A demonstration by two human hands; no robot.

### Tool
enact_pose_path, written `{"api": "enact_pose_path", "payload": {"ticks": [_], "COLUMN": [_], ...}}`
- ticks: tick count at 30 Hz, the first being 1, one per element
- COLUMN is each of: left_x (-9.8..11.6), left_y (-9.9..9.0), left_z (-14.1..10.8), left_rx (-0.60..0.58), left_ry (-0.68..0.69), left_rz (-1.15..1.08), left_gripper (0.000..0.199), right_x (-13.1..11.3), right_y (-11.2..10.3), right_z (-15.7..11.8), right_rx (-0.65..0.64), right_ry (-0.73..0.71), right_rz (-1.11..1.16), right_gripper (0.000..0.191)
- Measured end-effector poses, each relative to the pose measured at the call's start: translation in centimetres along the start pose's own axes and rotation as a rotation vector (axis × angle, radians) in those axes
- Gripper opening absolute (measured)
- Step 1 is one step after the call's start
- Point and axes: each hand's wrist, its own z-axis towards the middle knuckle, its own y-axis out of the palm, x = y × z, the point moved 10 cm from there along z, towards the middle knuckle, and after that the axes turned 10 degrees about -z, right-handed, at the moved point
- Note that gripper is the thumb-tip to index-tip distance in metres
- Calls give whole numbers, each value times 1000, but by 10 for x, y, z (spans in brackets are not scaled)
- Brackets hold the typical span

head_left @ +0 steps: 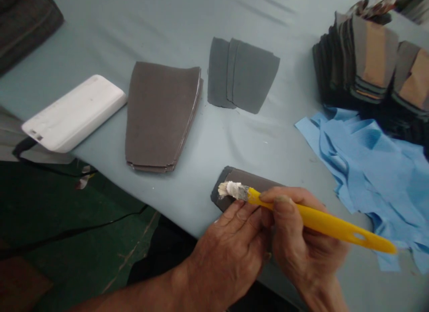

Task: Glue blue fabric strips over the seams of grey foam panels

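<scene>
My right hand [301,240] grips a yellow-handled brush [321,220] near its ferrule, and the bristles point left, coated with a white substance. Under the brush lies a small dark fabric piece [248,175] with a darker border, close to the table's near edge. My left hand [231,245] rests on this piece with fingers stretched forward, holding it down against the table. Both hands hide part of the piece. Whether the bristles touch it, I cannot tell.
A stack of brown fabric pieces [161,115] and two overlapping grey pieces [244,75] lie beyond the hands. At left is a white device [75,113] with a black cable. Blue cloth strips [365,155] and bundled dark pieces [372,57] are at right.
</scene>
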Motion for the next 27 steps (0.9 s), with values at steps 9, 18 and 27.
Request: {"api": "enact_pose_path", "payload": {"ticks": [9, 18, 27], "left_x": [0, -1, -3], "left_y": [-2, 1, 8], "left_z": [-1, -2, -7], "left_rx": [8, 22, -33], "left_ry": [-1, -3, -32], "left_rz": [-22, 49, 72], "left_gripper": [26, 33, 38], "right_x": [-13, -4, -3], "right_y": [6, -2, -16], "right_z": [-1, 1, 4], "right_rx": [-73, 104, 305], "right_ry": [-98, -88, 90], "right_rz": [2, -108, 93], "right_gripper": [27, 24, 35]}}
